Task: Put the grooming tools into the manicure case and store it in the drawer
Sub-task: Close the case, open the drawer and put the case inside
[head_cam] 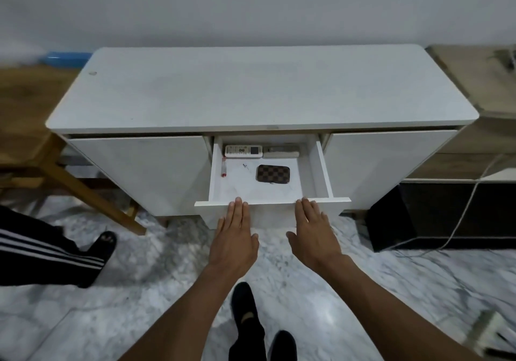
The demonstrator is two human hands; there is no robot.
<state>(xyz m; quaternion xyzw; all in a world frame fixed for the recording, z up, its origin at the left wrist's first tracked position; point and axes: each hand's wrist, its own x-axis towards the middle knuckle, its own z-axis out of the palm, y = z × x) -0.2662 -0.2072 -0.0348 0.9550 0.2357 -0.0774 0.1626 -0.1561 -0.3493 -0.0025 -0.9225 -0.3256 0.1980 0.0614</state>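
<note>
Hands at drawer, case inside

cabinet: smooth matt white top | case: brown checked leather-like cover | floor: glossy marble seen

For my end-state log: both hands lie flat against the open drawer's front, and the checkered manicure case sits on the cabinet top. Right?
Not quite: the head view shows the manicure case inside the open drawer, not on the cabinet top. The left hand and right hand are flat against its front.
</note>
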